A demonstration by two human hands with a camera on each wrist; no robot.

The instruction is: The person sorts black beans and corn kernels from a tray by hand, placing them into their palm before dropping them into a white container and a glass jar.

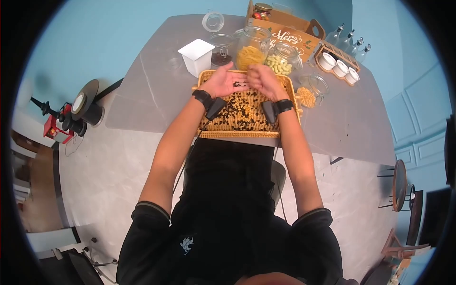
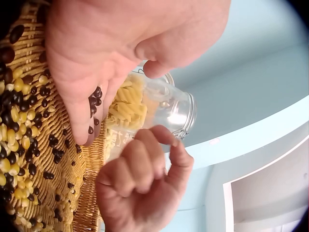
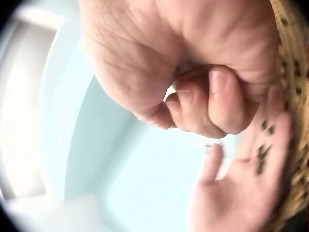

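Note:
My left hand (image 1: 222,83) is held out over the wicker tray (image 1: 209,128), fingers straight, with several black beans (image 2: 95,99) lying on them. Facing it, my right hand (image 1: 264,81) has its fingers curled in. In the right wrist view its thumb and index fingertips (image 3: 166,121) come together, and no bean shows between them. Just beyond these fingers, the left palm (image 3: 227,203) faces up with its dark beans. Black beans and yellow corn kernels (image 2: 17,137) are scattered mixed across the tray's woven bottom, below both hands.
Behind the tray stand a white box (image 1: 197,57), a jar of dark beans (image 1: 221,57), a pasta jar (image 1: 251,57) and a jar of pale green pieces (image 1: 279,64). A jar of yellow kernels (image 1: 308,96) lies right. Farther back are white cups (image 1: 339,68) and a wooden crate (image 1: 285,35).

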